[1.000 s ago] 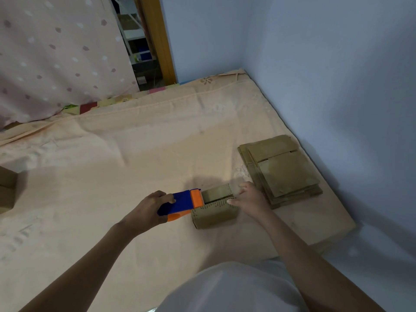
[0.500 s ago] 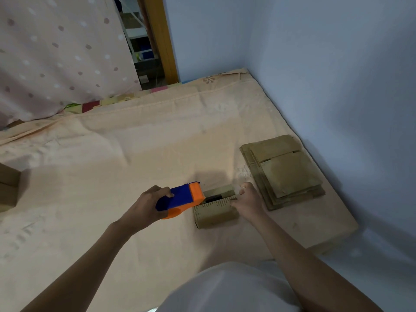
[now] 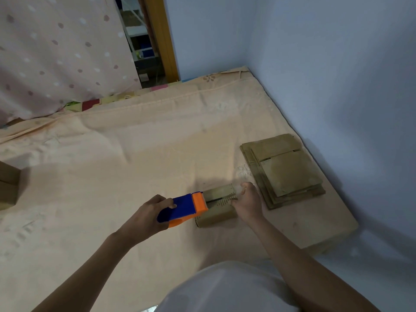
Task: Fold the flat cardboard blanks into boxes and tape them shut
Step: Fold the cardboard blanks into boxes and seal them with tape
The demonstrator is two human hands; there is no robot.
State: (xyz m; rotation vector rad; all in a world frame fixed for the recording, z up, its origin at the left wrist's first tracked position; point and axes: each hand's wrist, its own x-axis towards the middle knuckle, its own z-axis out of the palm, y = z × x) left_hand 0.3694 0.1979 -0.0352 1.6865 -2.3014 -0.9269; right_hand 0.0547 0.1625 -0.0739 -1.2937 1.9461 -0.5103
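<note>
- Nearest me, low in the frame, both forearms reach up toward the middle; a pale garment fills the bottom centre
- My left hand [image 3: 149, 216], just left of centre, has its fingers wrapped round a blue and orange tape dispenser [image 3: 183, 209], whose orange end touches the left end of the box
- The small folded cardboard box [image 3: 217, 207] lies on the peach bedsheet [image 3: 112, 165] right of centre, long axis running left to right, with a dark seam gap showing along its top between the flaps
- My right hand [image 3: 247, 202] is at the box's right end, fingers curled against it and steadying it; I cannot tell whether they pinch a flap or only press
- I judge that the coming pull runs along that seam, from the dispenser toward the right hand, so the left hand does the travelling and the right must hold the box against it
- Further right, near the blue wall, sits the stack of flat cardboard blanks [image 3: 283, 172], just beside the right hand
- At the far left edge another cardboard box [image 3: 7, 185] is partly cut off
- Upper left, a spotted curtain [image 3: 56, 52] hangs behind the bed
</note>
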